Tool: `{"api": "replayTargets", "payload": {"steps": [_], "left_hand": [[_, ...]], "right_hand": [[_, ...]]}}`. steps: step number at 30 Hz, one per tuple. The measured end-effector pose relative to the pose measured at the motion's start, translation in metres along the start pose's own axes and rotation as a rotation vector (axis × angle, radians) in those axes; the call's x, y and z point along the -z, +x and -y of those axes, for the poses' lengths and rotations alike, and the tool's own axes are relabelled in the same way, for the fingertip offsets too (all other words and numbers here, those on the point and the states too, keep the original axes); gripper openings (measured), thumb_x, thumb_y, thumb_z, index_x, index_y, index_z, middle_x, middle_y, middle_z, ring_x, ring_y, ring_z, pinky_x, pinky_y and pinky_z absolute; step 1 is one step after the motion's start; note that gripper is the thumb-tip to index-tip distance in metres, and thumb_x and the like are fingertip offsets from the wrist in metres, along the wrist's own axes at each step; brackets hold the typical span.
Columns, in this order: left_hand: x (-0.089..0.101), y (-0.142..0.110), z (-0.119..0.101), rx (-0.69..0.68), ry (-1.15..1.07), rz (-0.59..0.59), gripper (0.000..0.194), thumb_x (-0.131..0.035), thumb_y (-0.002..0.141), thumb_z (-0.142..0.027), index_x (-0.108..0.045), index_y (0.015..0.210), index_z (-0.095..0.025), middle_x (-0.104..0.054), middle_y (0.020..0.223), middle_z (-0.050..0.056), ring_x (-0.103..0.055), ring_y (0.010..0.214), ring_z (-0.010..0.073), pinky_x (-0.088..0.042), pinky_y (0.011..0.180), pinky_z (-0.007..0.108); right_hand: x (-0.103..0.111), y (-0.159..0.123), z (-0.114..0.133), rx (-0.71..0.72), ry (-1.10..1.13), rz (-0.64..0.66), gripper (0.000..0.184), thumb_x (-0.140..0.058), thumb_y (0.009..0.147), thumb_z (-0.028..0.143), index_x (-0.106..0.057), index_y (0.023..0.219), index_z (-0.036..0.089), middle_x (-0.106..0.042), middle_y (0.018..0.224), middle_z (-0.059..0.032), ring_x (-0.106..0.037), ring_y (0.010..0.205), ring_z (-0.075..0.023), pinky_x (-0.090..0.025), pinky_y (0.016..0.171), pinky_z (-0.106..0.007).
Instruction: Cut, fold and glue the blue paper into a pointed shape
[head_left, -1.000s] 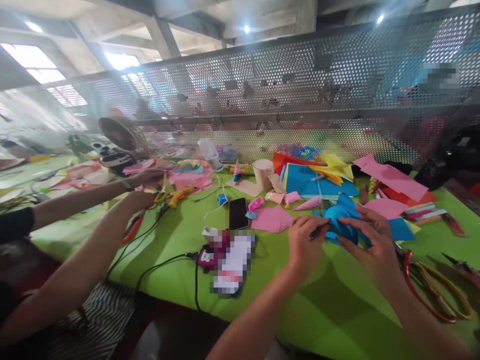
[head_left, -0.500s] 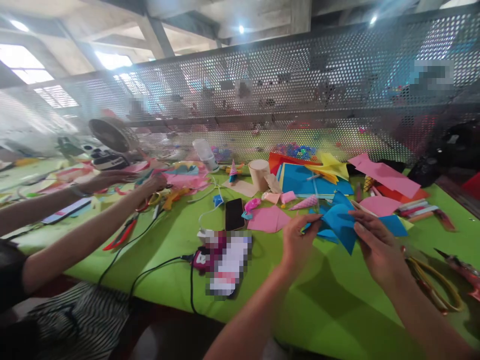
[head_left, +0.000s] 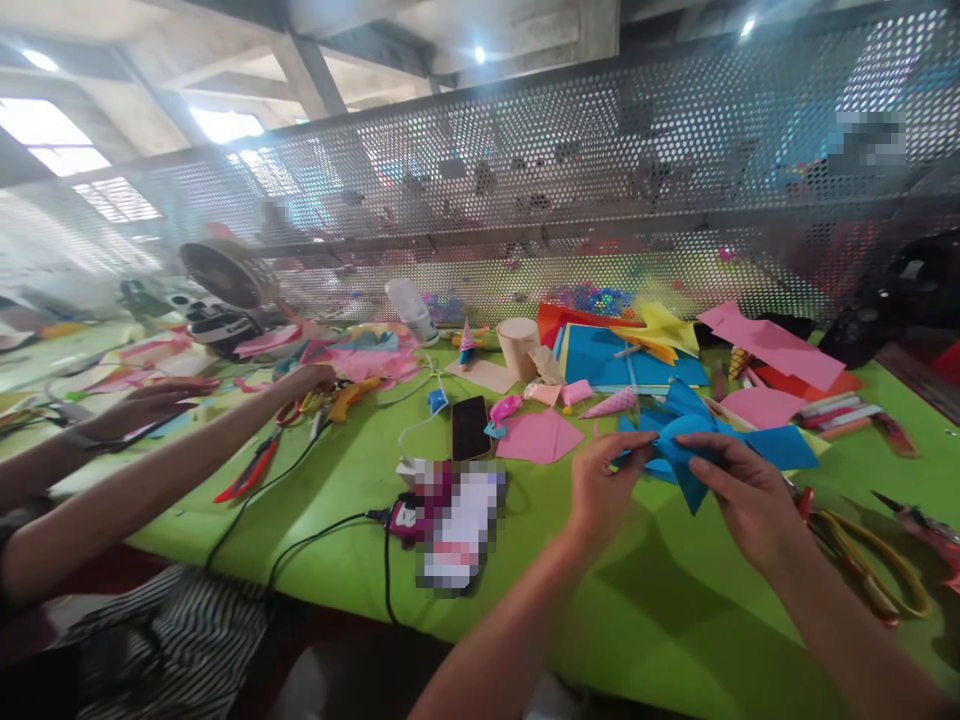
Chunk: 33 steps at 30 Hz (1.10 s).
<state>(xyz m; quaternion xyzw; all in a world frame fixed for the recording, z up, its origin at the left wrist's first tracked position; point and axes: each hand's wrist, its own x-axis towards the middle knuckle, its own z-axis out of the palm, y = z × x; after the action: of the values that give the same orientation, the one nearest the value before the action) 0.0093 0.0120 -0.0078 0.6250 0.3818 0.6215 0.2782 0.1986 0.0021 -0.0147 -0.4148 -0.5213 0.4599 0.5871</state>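
Observation:
A blue craft sheet (head_left: pixel 687 468), curled with a point hanging down, is held up between my two hands over the green table. My left hand (head_left: pixel 604 486) pinches its left edge. On the other side, my right hand (head_left: pixel 750 492) grips it with thumb and fingers. More blue pieces (head_left: pixel 784 448) lie just behind and to the right. A pink patterned cone (head_left: pixel 609 403) and a pink sheet (head_left: pixel 540 437) rest left of them. Yellow-handled scissors (head_left: pixel 874 570) lie to the right of my right forearm, beside a red-handled cutting tool (head_left: pixel 926 535).
A co-worker's arms (head_left: pixel 172 440) reach over the left of the green table (head_left: pixel 540 560). Two phones (head_left: pixel 471 428), cables, a glue gun (head_left: pixel 352 398) and red-handled scissors (head_left: pixel 251 470) lie between us. Blue sheets (head_left: pixel 600 360), a tape roll (head_left: pixel 517 348) and a perforated screen (head_left: pixel 465 190) stand behind.
The blue sheet has curled in more, and my right hand has shifted slightly left over it. The co-worker's nearer hands have moved, one drawing back to the left.

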Motion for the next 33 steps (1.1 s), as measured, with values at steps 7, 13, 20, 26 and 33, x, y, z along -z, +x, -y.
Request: {"api": "replayTargets", "payload": {"steps": [7, 13, 20, 26, 33], "left_hand": [[0.000, -0.001, -0.001, -0.091, 0.188, -0.031, 0.019, -0.079, 0.090, -0.012, -0.085, 0.101, -0.025, -0.086, 0.096, 0.002, -0.081, 0.085, 0.0189, -0.063, 0.082, 0.030], [0.001, 0.000, 0.001, -0.214, 0.275, 0.015, 0.020, -0.077, 0.089, -0.008, -0.083, 0.100, -0.023, -0.085, 0.094, 0.002, -0.080, 0.083, 0.0184, -0.062, 0.079, 0.029], [-0.002, 0.000, 0.001, -0.343, 0.319, 0.050, 0.013, -0.074, 0.093, -0.012, -0.081, 0.099, -0.022, -0.084, 0.087, 0.003, -0.079, 0.078, 0.0168, -0.060, 0.076, 0.028], [-0.003, -0.001, 0.001, -0.274, 0.349, 0.071, 0.009, -0.078, 0.091, -0.016, -0.082, 0.094, -0.023, -0.083, 0.084, 0.002, -0.078, 0.076, 0.0169, -0.059, 0.076, 0.028], [0.000, -0.001, 0.000, -0.029, 0.228, 0.073, 0.016, -0.075, 0.088, -0.013, -0.084, 0.094, -0.024, -0.084, 0.089, 0.004, -0.078, 0.082, 0.0191, -0.061, 0.080, 0.030]], "right_hand": [[0.005, 0.001, 0.008, 0.344, -0.472, -0.090, 0.036, -0.082, 0.087, 0.054, -0.079, 0.120, 0.040, -0.071, 0.117, -0.0064, -0.067, 0.111, -0.0324, -0.057, 0.096, -0.056], [0.000, -0.001, 0.027, 0.605, -0.773, -0.117, 0.025, -0.075, 0.095, 0.045, -0.079, 0.119, 0.037, -0.060, 0.137, -0.0117, -0.057, 0.130, -0.0402, -0.048, 0.105, -0.065], [-0.008, 0.004, 0.031, 0.717, -0.844, -0.068, 0.010, -0.074, 0.097, 0.034, -0.076, 0.107, 0.032, -0.072, 0.119, -0.0074, -0.070, 0.115, -0.0334, -0.050, 0.099, -0.055], [-0.010, 0.004, 0.033, 0.692, -0.810, -0.087, 0.008, -0.072, 0.098, 0.036, -0.077, 0.098, 0.030, -0.076, 0.112, -0.0061, -0.072, 0.111, -0.0313, -0.053, 0.096, -0.052], [-0.007, 0.001, 0.041, 0.623, -0.745, -0.098, 0.022, -0.072, 0.098, 0.037, -0.076, 0.119, 0.036, -0.072, 0.124, -0.0090, -0.067, 0.123, -0.0360, -0.051, 0.108, -0.061]]}}
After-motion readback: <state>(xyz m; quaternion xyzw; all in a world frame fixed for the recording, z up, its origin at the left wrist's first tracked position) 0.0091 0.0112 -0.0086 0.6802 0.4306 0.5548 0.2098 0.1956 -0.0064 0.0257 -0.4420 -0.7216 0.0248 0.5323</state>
